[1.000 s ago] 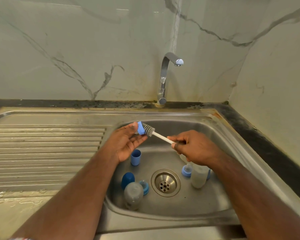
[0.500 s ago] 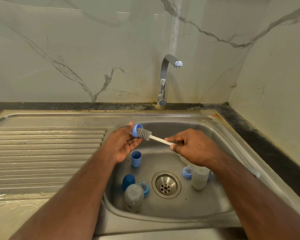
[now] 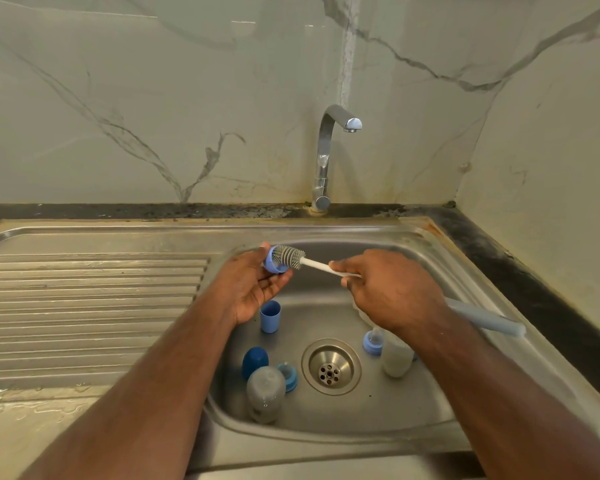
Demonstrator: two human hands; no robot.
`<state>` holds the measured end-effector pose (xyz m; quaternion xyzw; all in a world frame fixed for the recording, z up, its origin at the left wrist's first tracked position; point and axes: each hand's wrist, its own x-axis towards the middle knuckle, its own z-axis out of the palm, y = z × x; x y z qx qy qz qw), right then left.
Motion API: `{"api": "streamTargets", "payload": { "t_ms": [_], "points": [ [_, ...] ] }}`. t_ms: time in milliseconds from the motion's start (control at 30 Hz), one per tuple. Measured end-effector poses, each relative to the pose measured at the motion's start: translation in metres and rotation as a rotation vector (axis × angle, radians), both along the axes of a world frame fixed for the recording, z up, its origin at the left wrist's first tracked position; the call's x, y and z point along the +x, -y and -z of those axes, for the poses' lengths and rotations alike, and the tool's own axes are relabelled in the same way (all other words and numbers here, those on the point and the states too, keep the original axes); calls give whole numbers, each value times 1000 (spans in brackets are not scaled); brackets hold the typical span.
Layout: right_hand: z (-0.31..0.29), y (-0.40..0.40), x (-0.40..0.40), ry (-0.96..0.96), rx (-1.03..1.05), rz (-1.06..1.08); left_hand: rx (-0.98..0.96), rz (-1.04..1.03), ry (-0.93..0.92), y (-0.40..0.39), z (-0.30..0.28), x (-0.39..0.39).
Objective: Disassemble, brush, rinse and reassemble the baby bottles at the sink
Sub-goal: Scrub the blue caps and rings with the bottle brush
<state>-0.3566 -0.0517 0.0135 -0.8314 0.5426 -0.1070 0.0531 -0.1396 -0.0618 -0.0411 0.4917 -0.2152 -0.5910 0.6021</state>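
My left hand [image 3: 248, 287] pinches a light blue bottle ring [image 3: 273, 265] above the sink basin [image 3: 378, 414]. My right hand [image 3: 392, 291] grips the white stem of a bottle brush [image 3: 290, 257], whose grey bristle head pokes into the ring; its grey handle [image 3: 485, 318] sticks out behind my wrist. On the basin floor lie a grey bottle [image 3: 264, 393], a dark blue cap [image 3: 255, 362], a light blue cup-shaped cap [image 3: 270, 315], a blue ring with a teat [image 3: 288, 375], another teat ring [image 3: 371, 342] and a cloudy bottle [image 3: 397, 356].
The chrome tap [image 3: 326, 157] stands behind the basin with no water running. The drain [image 3: 330, 367] sits in the basin's middle. A ribbed steel draining board [image 3: 84, 306] stretches to the left, and a dark counter edge [image 3: 520, 271] runs along the right wall.
Both hands have stayed above the basin while the brush head worked in and out of the blue ring, and the ring has turned slightly in my left hand. The parts in the basin have not moved.
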Motion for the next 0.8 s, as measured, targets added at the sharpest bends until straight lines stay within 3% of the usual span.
{"api": "streamTargets", "payload": {
  "t_ms": [233, 400, 633, 800],
  "points": [
    [-1, 1, 2, -19, 87, 13, -56, -13, 118, 0, 0, -4],
    [1, 0, 0, -2, 42, 37, -66, -9, 123, 2, -1, -6],
    [3, 4, 1, 78, 165, 0, -95, -37, 134, 1, -1, -2],
    [6, 4, -1, 60, 80, 37, -98, -26, 147, 1, 0, -2]
  ]
}}
